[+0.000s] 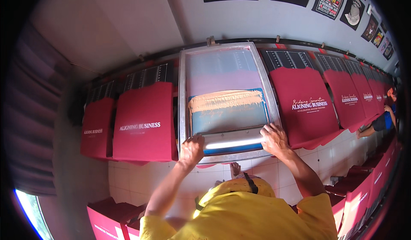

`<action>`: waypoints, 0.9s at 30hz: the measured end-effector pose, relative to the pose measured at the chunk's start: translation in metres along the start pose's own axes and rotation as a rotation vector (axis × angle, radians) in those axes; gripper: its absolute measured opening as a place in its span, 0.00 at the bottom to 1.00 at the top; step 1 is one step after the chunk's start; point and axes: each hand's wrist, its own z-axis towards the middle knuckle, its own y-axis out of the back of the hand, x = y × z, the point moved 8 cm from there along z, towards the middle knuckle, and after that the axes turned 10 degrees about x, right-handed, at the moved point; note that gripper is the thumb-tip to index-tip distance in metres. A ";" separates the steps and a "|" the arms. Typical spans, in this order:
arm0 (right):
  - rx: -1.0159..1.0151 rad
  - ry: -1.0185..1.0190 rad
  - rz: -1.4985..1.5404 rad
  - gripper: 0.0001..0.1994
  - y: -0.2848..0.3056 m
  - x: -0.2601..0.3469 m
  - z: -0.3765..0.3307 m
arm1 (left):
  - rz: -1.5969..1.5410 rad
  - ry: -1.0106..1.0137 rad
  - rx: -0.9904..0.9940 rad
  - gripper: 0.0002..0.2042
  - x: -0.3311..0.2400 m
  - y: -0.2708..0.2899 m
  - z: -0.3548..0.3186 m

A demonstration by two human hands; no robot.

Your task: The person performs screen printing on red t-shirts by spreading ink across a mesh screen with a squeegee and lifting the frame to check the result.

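Note:
A silver squeegee (pixel 233 139) lies crosswise near the close end of a screen-printing frame (pixel 183 81). My left hand (pixel 192 149) is closed round its left end, and my right hand (pixel 275 138) grips the right end. Orange-tan ink (pixel 227 100) forms a thick, uneven band across the mesh (pixel 220 66), beyond the squeegee. Faint ink marks show between that band and the blade. The metal frame rests over the printing table, and whatever lies beneath the mesh is mostly hidden.
Maroon shirts (pixel 143 122) with white print lie on boards to the left. More maroon shirts (pixel 302 101) continue right, the nearest also bearing orange script. Further maroon shirts (pixel 361 197) stand behind me on both sides. Another person (pixel 387 111) is at the far right. A rail (pixel 167 54) runs along the wall.

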 end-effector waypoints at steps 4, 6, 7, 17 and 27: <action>-0.024 0.033 0.006 0.14 -0.001 0.019 -0.027 | -0.024 -0.032 -0.036 0.16 -0.014 0.015 -0.025; -0.057 0.045 -0.010 0.09 -0.009 0.026 -0.036 | -0.016 -0.070 -0.092 0.15 -0.017 0.011 -0.035; -0.062 0.035 -0.027 0.08 -0.015 0.027 -0.038 | -0.001 -0.087 -0.113 0.14 -0.016 0.006 -0.038; -0.115 0.027 -0.094 0.10 -0.013 -0.021 0.065 | 0.073 -0.018 0.121 0.12 0.043 -0.008 0.069; 0.022 -0.010 0.015 0.12 -0.006 -0.056 0.119 | 0.038 -0.064 0.064 0.04 0.058 0.024 0.118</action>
